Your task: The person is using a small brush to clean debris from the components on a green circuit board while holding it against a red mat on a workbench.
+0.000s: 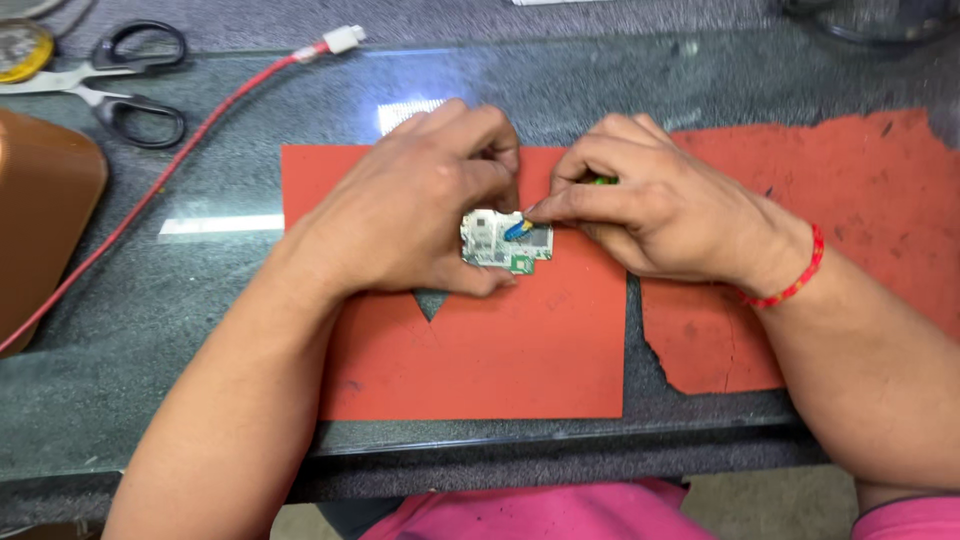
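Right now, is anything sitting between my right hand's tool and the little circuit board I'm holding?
Nothing visible does. The left hand pins the small circuit board on the red mat, and the right hand already has the blue tool tip on the board's top face.
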